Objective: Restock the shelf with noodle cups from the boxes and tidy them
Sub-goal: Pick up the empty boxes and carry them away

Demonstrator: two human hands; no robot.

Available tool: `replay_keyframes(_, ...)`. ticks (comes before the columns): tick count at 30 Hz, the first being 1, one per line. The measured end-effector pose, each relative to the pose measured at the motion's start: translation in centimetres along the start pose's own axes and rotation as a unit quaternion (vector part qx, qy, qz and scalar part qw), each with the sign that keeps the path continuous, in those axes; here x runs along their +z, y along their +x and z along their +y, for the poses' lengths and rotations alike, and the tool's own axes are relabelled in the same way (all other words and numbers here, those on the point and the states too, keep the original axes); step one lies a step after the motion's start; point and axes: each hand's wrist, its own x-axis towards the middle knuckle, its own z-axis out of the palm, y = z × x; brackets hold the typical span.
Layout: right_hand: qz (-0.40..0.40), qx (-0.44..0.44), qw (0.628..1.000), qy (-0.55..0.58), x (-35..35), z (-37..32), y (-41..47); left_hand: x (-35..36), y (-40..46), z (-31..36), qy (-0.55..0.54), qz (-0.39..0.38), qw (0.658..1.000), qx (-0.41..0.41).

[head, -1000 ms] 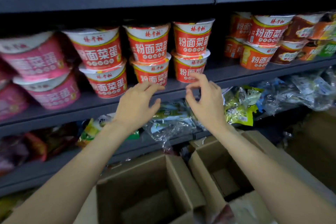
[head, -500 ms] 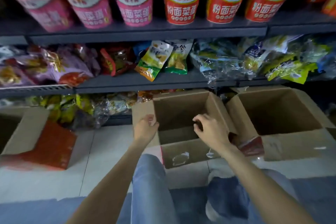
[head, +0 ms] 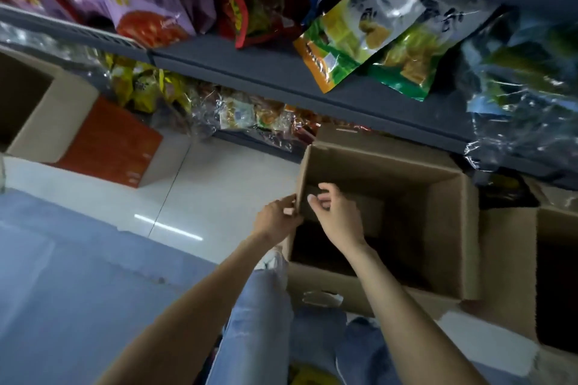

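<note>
1. The open box is seen on the floor directly ahead of the hands, below the shelf; its long axis runs left to right across the view.
2. The left wall of the box is pinched by the left hand, which is placed outside that wall with the fingers curled over its edge.
3. The right hand is held inside the box, just beside the same wall, with fingers loosely bent; whether anything is held in it cannot be told.
4. No noodle cups are shown: the box floor is dark, and what is left in it cannot be made out.
5. The right hand is judged nearer to the box's inside, so a reach further down and to the right would be called for if cups remain there.
6. A second box is set just to the right, and a third well apart on the left.
</note>
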Motion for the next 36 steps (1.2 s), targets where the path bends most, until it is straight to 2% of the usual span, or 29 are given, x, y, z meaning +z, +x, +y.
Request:
replay_keyframes(4, -0.085, 0.078, 0.993, -0.04, 2.1, -2.5, 1.5, -0.6, -0.9, -0.8, -0.072, -0.06, 0.996, -0.009)
replay_keyframes(6, -0.101, 0.106, 0.987, -0.06, 3.6, -3.4, 1.7, -1.5, -1.6, -2.4, -0.092, -0.061, 0.994, -0.001)
replay_keyframes(8, -0.088, 0.107, 0.983, -0.119, 4.8, -4.0, 1.5, -3.1, -2.5, -4.8, -0.107, -0.008, 0.994, -0.002)
replay_keyframes(11, -0.045, 0.092, 0.974, -0.2, 5.2, -5.8, 0.6, -7.5, -4.8, -9.0, -0.155, 0.113, 0.981, -0.026)
replay_keyframes(17, -0.028, 0.079, 0.971, -0.222, 7.4, -14.7, -2.3, -20.2, -8.5, -17.1, -0.171, 0.283, 0.941, -0.064)
replay_keyframes(23, -0.045, 0.041, 0.977, -0.206, 15.1, -26.3, -1.4, -31.7, -6.8, -24.5, -0.112, 0.334, 0.927, -0.129)
replay_keyframes(27, -0.044, 0.036, 0.978, -0.199, 19.5, -31.5, 0.0, -36.2, -2.5, -28.4, -0.031, 0.35, 0.929, -0.115)
replay_keyframes(31, -0.033, 0.031, 0.982, -0.183, 22.7, -34.5, 2.1, -40.8, 2.5, -32.2, 0.058, 0.322, 0.935, -0.135)
replay_keyframes(34, -0.019, 0.037, 0.985, -0.17, 24.3, -35.8, 3.8, -42.5, 5.9, -34.2, 0.06, 0.211, 0.961, -0.168)
replay_keyframes(36, -0.006, 0.047, 0.985, -0.165, 25.1, -36.6, 4.6, -42.7, 7.1, -34.6, 0.109, 0.125, 0.968, -0.186)
